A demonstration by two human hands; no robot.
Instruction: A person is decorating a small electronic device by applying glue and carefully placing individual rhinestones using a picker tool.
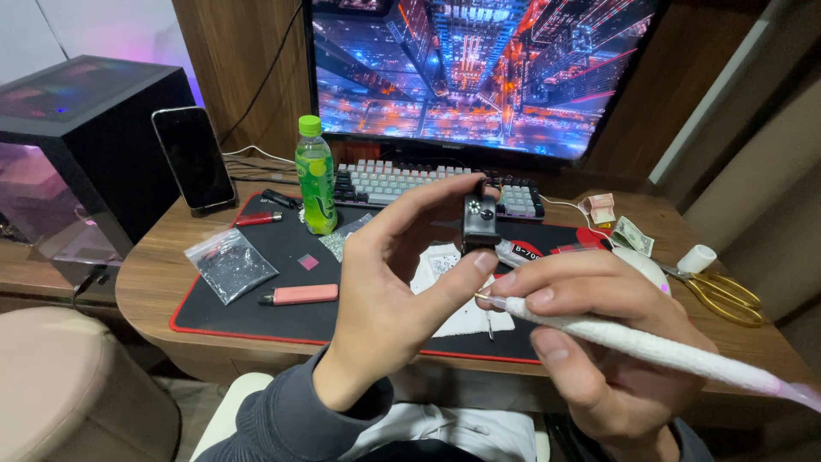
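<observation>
The white wrapped tool [658,346] runs off the picture's right edge.

We raise our left hand [389,282] in front of us, wrist bent, palm turned toward the right, the index finger stretched across the top and the thumb [462,278] pressing up from below in a pinch. Our right hand [599,342] sits lower and just to the right, its fingers [547,295] curled in a pen-like grip, thumb underneath. The two hands nearly touch at the fingertips. Dark grey sleeves cover both forearms.
</observation>
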